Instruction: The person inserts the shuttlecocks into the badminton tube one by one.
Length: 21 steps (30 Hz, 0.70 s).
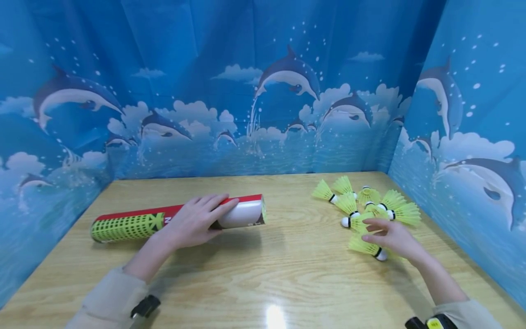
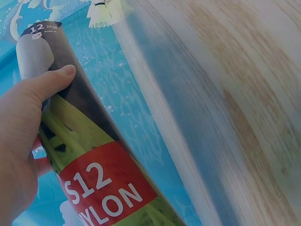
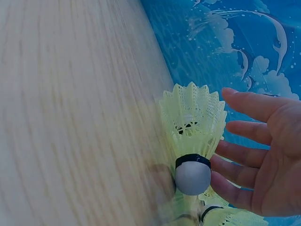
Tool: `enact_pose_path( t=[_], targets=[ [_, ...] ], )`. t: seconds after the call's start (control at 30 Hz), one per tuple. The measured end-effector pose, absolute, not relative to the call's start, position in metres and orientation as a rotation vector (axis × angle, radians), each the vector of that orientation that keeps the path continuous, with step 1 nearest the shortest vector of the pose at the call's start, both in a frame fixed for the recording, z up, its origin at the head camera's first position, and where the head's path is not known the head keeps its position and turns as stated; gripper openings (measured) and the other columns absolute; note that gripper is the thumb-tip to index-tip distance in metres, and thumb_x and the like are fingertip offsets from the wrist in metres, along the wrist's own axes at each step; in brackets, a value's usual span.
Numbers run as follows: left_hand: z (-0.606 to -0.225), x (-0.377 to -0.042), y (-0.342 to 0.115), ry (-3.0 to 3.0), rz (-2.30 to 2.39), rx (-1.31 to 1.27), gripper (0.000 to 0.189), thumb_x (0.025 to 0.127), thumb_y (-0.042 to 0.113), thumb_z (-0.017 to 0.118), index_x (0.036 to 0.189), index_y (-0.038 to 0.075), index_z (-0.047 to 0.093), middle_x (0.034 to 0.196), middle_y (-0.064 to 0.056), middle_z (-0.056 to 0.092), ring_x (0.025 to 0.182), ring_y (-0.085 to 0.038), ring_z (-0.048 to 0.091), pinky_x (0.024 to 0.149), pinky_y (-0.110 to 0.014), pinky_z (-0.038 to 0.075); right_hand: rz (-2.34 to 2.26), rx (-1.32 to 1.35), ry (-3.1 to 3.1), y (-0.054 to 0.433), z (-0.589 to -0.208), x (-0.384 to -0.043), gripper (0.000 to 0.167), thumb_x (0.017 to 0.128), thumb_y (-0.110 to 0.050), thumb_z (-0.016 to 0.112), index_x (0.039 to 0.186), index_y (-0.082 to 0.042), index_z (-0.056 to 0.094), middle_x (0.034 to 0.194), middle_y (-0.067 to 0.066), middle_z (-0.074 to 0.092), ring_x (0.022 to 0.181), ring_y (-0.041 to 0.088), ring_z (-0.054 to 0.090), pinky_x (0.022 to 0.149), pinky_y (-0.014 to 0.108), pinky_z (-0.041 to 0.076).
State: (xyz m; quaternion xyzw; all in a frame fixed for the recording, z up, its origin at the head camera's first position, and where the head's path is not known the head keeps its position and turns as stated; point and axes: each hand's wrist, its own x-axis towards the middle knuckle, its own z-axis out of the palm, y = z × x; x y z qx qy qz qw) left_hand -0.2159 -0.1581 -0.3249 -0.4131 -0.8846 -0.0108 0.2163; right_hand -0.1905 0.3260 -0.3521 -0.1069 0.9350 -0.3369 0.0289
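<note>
My left hand (image 1: 193, 221) grips a long shuttlecock tube (image 1: 123, 227) around its middle. The tube is red, green and grey, printed with "S12 NYLON" in the left wrist view, and its white-and-grey end points right. My right hand (image 1: 396, 240) hovers over the near side of a group of yellow nylon shuttlecocks (image 1: 347, 204), fingers spread and holding nothing. Closest to it is a shuttlecock (image 3: 193, 141) with a white cork and black band; in the right wrist view the fingertips lie right beside its skirt and cork.
Everything lies on a light wood-grain table (image 1: 287, 269). Blue curtains (image 1: 197, 91) printed with dolphins and clouds rise along the table's back and sides. The shuttlecocks lie loosely together at the right, pointing various ways.
</note>
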Motion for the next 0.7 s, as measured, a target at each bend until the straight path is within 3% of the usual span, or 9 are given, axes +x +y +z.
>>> enact_pose_path(
  t=[0.5, 0.6, 0.7],
  targets=[
    [-0.3272, -0.2155, -0.1591, -2.456, -0.020, -1.134, 0.086, 0.069, 0.033, 0.082, 0.141, 0.018, 0.038, 0.133, -0.014, 0.049, 0.115, -0.031, 0.050, 0.088, -0.051, 0.045, -0.970, -0.339, 2.870, 0.3188, -0.3560, -0.1943, 0.057, 0.084, -0.029, 0.068, 0.128, 0.004, 0.051, 0.113, 0.033, 0.056, 0.092, 0.039, 0.061, 0.072, 0.042, 0.052],
    [-0.3275, -0.2156, -0.1594, -2.452, -0.019, -1.133, 0.086, 0.069, 0.033, 0.082, 0.141, 0.018, 0.038, 0.132, -0.014, 0.049, 0.115, -0.031, 0.050, 0.089, -0.051, 0.045, -0.955, -0.330, 2.889, 0.3174, -0.3554, -0.1947, 0.052, 0.084, -0.028, 0.068, 0.123, 0.004, 0.054, 0.109, 0.031, 0.058, 0.091, 0.038, 0.061, 0.068, 0.039, 0.053],
    [-0.3280, -0.2160, -0.1597, -2.447, -0.016, -1.134, 0.086, 0.069, 0.033, 0.082, 0.141, 0.018, 0.038, 0.132, -0.014, 0.049, 0.114, -0.031, 0.050, 0.088, -0.051, 0.045, -0.985, -0.289, 2.886, 0.3166, -0.3562, -0.1947, 0.049, 0.084, -0.025, 0.068, 0.119, 0.006, 0.054, 0.106, 0.030, 0.059, 0.080, 0.031, 0.062, 0.059, 0.035, 0.052]
  ],
)
